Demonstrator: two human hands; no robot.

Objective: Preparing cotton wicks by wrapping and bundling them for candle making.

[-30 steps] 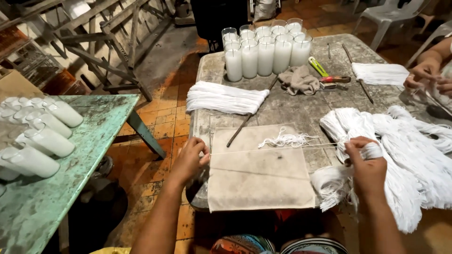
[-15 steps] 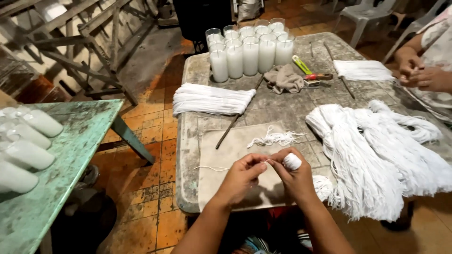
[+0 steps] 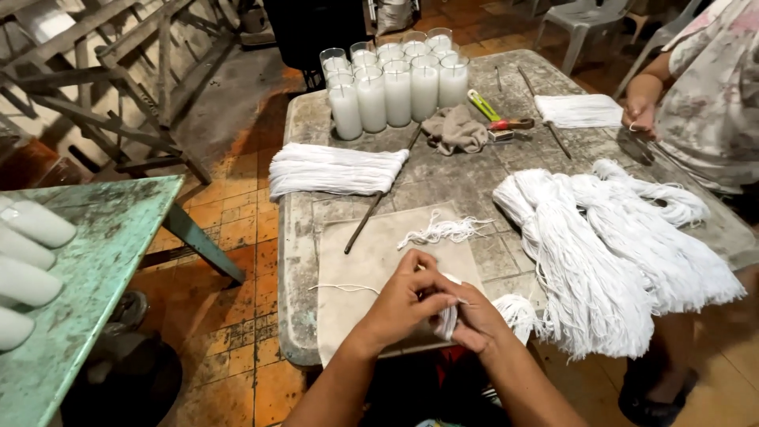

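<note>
My left hand (image 3: 403, 304) and my right hand (image 3: 473, 319) meet over the near edge of the stone table (image 3: 300, 237), above a beige cloth mat (image 3: 360, 265). Both pinch a small wound bundle of white string (image 3: 447, 319) held between them. A loose end of that string (image 3: 340, 288) trails left across the mat. A small tangle of cut strings (image 3: 439, 229) lies just beyond my hands. A large skein of white string (image 3: 601, 245) spreads to my right.
Glass candles (image 3: 391, 83) stand at the far edge, with a rag (image 3: 455, 130), cutter (image 3: 482, 104) and thin rods (image 3: 375, 205) nearby. Two flat string bundles (image 3: 332, 168) lie on the table. Another person's hand (image 3: 639, 117) works at far right. A green table (image 3: 95, 269) with candles sits left.
My hands were far apart stretching a string, then came together. The right hand has dropped lower and the left now covers the wound bundle. The view shifted left.
</note>
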